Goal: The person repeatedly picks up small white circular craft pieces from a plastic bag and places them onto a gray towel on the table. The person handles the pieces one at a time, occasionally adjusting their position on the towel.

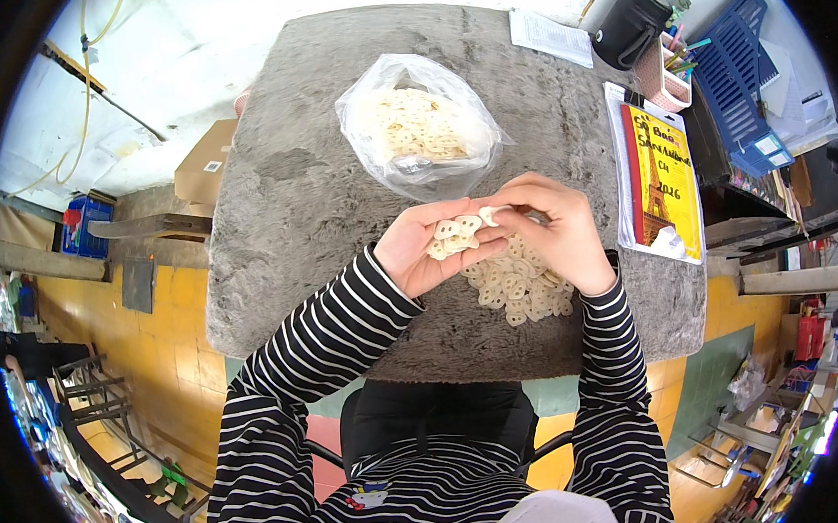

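Note:
My left hand (413,245) is turned palm up over the table, with several small flat cream pieces with holes (451,232) lying across the palm and fingers. My right hand (560,229) pinches one such cream piece (488,215) between thumb and fingers, close to the left fingertips. Below and partly behind the right hand spreads a loose pile of the same pieces (519,287) on the grey fluffy cloth (288,267). Beyond both hands, an open clear plastic bag (478,152) holds many more pale pieces.
At the right lies a clipboard (625,217) with a yellow booklet (663,171). A white paper sheet (549,37), a black jug-like container (631,24), a pink basket of pens (663,75) and a blue rack (730,70) stand at the far right. A cardboard box (205,166) is left of the table.

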{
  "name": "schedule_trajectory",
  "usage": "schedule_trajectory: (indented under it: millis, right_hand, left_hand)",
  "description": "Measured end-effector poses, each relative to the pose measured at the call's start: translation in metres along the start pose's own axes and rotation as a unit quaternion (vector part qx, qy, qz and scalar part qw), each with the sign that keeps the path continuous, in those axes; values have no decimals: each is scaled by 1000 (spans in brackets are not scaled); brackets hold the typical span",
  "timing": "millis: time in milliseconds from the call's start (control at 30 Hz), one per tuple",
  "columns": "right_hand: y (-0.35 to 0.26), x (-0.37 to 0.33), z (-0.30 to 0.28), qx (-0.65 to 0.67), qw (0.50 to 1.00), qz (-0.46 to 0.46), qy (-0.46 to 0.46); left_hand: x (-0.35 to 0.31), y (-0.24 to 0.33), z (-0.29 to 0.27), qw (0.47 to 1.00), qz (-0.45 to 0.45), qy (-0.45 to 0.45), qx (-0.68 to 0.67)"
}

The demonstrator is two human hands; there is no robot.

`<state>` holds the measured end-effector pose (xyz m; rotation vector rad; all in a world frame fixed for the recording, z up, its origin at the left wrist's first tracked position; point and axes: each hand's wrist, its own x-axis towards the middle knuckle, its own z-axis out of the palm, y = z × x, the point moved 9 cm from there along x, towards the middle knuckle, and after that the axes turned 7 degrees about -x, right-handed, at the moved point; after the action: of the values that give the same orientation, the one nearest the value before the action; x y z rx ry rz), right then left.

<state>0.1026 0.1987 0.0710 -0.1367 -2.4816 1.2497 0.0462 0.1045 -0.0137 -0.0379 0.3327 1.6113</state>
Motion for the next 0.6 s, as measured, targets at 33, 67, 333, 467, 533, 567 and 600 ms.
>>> schedule_trajectory:
  millis: [33, 67, 333, 467, 533, 567, 600]
  right_hand:
    - [5, 0, -3, 26, 999, 16, 16]
    - [11, 0, -4, 52, 998, 35, 29]
    - [33, 2, -2, 146, 980, 134, 30]
    - [20, 24, -10, 125, 984, 127, 28]
    - [7, 42, -16, 84, 990, 108, 22]
    - [-1, 54, -17, 59, 994, 88, 22]
    - [-15, 67, -17, 46, 998, 38, 21]
  left_hand:
    - [1, 1, 0, 1000, 9, 12, 10]
    - [2, 3, 4, 1000, 17, 3, 16]
    - [3, 2, -2, 998, 21, 47, 36]
    - [5, 2, 0, 999, 22, 20, 28]
    - [5, 0, 2, 1000, 14, 18, 5]
    - [5, 0, 2, 1000, 9, 22, -10]
    - [5, 1, 4, 1000, 14, 13, -6]
